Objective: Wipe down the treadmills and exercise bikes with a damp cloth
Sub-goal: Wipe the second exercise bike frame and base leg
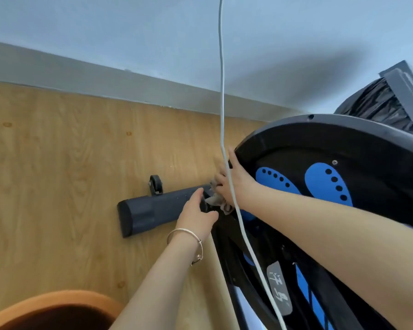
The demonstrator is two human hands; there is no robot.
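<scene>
A crumpled grey cloth (216,201) is sitting bunched against the black exercise bike (296,144), where its blue-patterned wheel housing is meeting the base bar (153,211).

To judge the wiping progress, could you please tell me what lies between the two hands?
The crumpled cloth, bunched under the right hand, just beyond the left hand, in the head view.

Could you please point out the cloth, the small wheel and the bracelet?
cloth (214,200), head view, its pale crumpled fold.
small wheel (156,184), head view, its black tyre.
bracelet (186,231), head view, top of its band.
</scene>
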